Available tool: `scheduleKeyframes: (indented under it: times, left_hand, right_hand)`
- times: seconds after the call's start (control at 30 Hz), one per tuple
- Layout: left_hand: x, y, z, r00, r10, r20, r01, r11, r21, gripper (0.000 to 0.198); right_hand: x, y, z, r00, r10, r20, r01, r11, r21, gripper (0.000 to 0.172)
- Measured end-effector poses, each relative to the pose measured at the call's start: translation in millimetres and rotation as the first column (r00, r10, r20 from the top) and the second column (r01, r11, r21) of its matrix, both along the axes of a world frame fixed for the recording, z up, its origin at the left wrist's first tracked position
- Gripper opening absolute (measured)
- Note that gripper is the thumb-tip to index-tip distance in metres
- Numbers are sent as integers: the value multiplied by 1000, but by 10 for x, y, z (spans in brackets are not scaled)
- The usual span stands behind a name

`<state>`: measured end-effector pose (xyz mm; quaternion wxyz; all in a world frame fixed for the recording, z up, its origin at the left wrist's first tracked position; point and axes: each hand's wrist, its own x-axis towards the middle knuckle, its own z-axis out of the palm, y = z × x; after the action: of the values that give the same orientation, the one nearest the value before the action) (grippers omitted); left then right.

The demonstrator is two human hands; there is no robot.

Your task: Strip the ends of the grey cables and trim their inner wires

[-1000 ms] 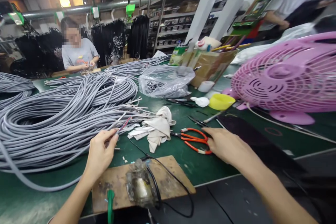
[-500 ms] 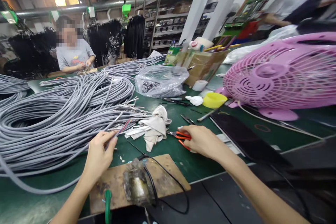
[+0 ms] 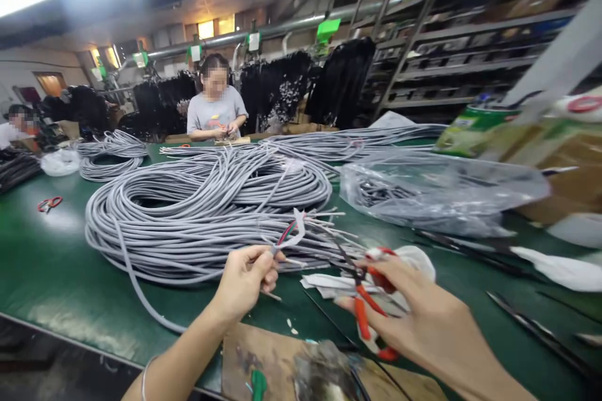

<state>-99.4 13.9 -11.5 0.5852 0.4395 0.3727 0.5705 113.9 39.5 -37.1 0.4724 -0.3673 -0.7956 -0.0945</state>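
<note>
My left hand [image 3: 249, 279] pinches a grey cable near its stripped end. Red, green and dark inner wires [image 3: 285, 233] stick up from it, beside a loose white strip [image 3: 298, 230]. My right hand [image 3: 418, 307] grips red-handled scissors [image 3: 361, 313], their blades spread and pointing toward the cable end, a short gap away from it. A large looped bundle of grey cables [image 3: 155, 225] lies behind my left hand. Under the scissors are a crumpled white cloth [image 3: 416, 260] and white strips [image 3: 324, 282].
In front is a stained wooden board [image 3: 263, 351] bearing a grimy metal device [image 3: 324, 369] and a green-handled item [image 3: 258, 383]. A clear plastic bag [image 3: 437, 188] and dark tools [image 3: 540, 332] lie right. Another pair of red scissors [image 3: 49, 203] lies left. A co-worker [image 3: 216, 100] sits across the table.
My right hand has lifted the scissors off the table and brought them toward the cable end, blades now apart. The white strip now stands out from the wires. The view has swung left.
</note>
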Motion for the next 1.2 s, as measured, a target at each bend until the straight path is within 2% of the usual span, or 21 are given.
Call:
scheduleKeyframes:
  times: [0.03,0.13,0.23,0.37,0.57,0.63,0.8,1.03,1.2]
  left_hand:
    - [-6,-2,27,999,6,51,-6,1000,-13,53]
    - [-21,-8,87,991,34,129,-28,999,-45,52]
    - [-17,-7,89,989,68,131,-58,996,-74,55]
    - [5,-9,37,996,74,59,-68,993,-99,59]
    - [21,-34,-2,990,70,-121,-78,995,-62,63]
    - [27,-40,-2,986,73,-148,-84,994,-66,61]
    - [54,-46,3,983,88,-158,-103,991,-86,55]
    - [86,-50,2,977,114,-181,-129,989,-76,44]
    - [80,-56,-8,973,117,-198,-131,990,-57,40]
  right_hand:
    - [-129,65,111,997,56,45,-60,994,89,22]
    - [-360,205,290,987,90,135,-114,976,187,19]
    - [-442,256,282,981,71,181,-115,963,245,17]
    - [-488,234,231,976,37,213,-106,942,320,14]
    - [-444,200,231,937,-76,340,-66,919,388,24]
    - [-420,189,223,933,-88,350,-60,919,390,25]
    - [-429,155,198,960,-15,281,-71,953,295,24]
    - [-451,119,142,940,-95,328,-21,942,335,30]
    - [-458,99,99,930,-86,358,-21,959,284,30]
